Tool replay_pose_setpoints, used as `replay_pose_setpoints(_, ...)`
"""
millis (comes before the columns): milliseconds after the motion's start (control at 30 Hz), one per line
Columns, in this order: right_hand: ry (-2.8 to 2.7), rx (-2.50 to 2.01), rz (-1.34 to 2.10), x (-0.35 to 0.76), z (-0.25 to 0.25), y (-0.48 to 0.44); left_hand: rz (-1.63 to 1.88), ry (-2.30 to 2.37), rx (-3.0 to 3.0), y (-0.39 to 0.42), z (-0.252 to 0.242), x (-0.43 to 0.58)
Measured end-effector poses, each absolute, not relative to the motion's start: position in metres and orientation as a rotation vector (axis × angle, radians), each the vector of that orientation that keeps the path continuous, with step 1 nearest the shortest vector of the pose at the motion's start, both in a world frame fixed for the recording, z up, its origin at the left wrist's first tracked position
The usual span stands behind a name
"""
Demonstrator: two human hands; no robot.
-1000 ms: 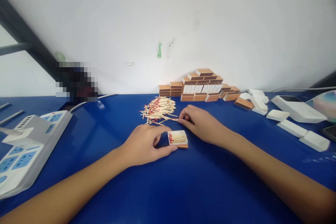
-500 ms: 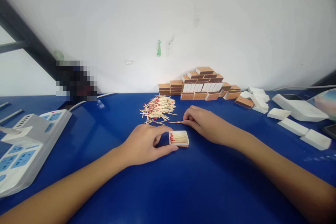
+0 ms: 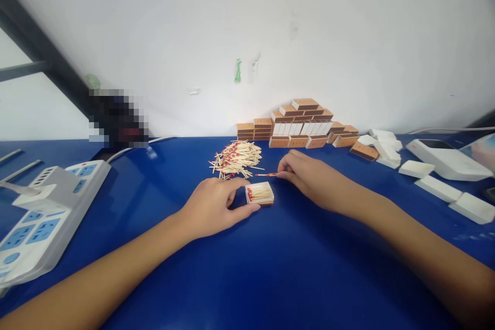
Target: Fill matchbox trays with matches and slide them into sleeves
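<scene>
left hand (image 3: 214, 206) loosely curled, thumb and forefinger clasping a white rectangular cardboard tray (image 3: 263, 185), right hand (image 3: 303, 169) pinching red-tipped wooden matches (image 3: 266, 175), short of the blue tabletop (image 3: 270, 268)'s back edge

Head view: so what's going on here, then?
The left hand holds a white tray, partly filled with matches. The right hand pinches a few more matches in its fingers, above and apart from the tray. A loose pile of matches lies beyond the left hand, with stacked matchboxes farther back.
</scene>
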State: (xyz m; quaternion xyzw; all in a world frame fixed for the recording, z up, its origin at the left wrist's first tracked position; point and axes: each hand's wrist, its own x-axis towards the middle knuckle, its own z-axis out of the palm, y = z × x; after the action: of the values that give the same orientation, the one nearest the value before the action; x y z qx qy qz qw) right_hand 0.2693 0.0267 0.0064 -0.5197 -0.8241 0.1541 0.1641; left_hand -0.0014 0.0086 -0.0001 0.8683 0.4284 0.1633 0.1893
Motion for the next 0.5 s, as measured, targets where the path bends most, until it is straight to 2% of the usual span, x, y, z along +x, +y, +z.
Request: replay_pose_setpoints(500,-2.524,-1.329,0.086,0.247,0.015,0.000,0.472,1.200,2.437,0.010,-0.003,-0.002)
